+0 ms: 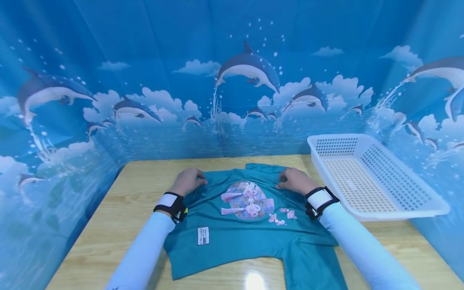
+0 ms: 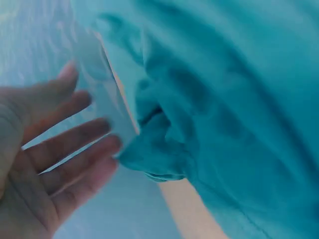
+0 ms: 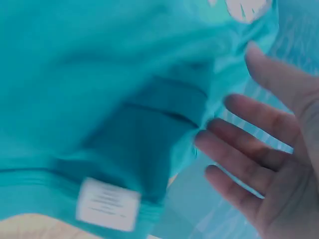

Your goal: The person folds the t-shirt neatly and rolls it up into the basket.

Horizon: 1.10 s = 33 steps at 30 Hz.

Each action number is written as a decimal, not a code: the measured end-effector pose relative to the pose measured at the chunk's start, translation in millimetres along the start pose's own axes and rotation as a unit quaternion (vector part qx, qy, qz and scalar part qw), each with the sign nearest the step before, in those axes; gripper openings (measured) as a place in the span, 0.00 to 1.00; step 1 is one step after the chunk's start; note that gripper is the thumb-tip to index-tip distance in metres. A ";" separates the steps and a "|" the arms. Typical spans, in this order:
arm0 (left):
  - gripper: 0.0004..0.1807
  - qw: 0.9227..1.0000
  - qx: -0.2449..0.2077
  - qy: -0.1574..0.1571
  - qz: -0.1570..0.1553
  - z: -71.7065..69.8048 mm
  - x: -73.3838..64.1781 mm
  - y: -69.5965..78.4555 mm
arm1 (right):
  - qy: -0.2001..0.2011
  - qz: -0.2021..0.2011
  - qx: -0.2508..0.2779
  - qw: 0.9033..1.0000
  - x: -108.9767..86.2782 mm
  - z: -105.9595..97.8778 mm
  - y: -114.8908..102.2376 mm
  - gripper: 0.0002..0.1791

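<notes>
A teal long-sleeved shirt (image 1: 235,245) with a pink-and-white printed picture lies spread over the wooden table, turned sideways. One sleeve (image 1: 313,262) hangs toward the near right edge. My left hand (image 1: 188,181) is over its far left corner. In the left wrist view its fingers (image 2: 75,137) are loosely extended, fingertips right at a bunched fold of the shirt (image 2: 159,144). My right hand (image 1: 297,180) is above the far right part, beside the print. The right wrist view shows those fingers (image 3: 244,154) spread and relaxed along the cloth, with a white label (image 3: 108,204) near a hem.
A white perforated plastic basket (image 1: 395,213) stands at the right on the table (image 1: 119,225), close to my right forearm. Blue curtains (image 1: 163,52) printed with dolphins enclose the back and both sides.
</notes>
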<state>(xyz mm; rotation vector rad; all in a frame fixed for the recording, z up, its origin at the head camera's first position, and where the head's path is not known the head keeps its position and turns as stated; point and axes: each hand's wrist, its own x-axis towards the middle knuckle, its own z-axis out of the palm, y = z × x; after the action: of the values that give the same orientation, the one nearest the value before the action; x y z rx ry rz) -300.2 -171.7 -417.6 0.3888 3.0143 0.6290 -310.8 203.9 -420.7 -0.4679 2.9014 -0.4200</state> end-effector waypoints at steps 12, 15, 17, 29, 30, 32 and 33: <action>0.19 0.998 0.018 -0.017 -0.052 21.5 29.1 -21.4 | 0.041 0.008 -0.013 0.999 41.9 21.1 -3.7 0.20; 0.20 0.998 0.032 0.014 -0.055 25.1 31.4 -20.6 | 0.070 0.017 -0.022 0.997 46.2 28.1 -4.0 0.17; 0.20 0.997 0.039 0.027 -0.058 26.3 32.6 -20.2 | 0.089 0.026 -0.020 0.995 48.2 30.5 -3.7 0.16; 0.09 0.995 0.050 0.050 -0.066 22.4 36.3 -18.6 | 0.092 0.050 -0.020 0.994 51.0 29.6 0.6 0.09; 0.08 0.996 0.037 0.059 -0.062 20.2 36.6 -18.9 | 0.094 0.054 -0.018 0.994 50.1 27.2 0.7 0.09; 0.07 0.995 0.013 0.077 -0.060 13.9 37.4 -18.1 | 0.110 0.060 -0.011 0.992 48.1 21.8 2.0 0.09; 0.07 0.994 0.001 0.087 -0.060 10.0 38.3 -17.3 | 0.123 0.064 -0.006 0.990 47.0 18.5 2.7 0.09</action>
<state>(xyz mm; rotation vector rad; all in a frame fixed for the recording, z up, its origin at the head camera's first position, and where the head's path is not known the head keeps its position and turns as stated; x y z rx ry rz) -340.5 -173.5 -433.2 0.1590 3.1731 0.6833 -351.6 186.3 -444.9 -0.2456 3.1489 -0.4725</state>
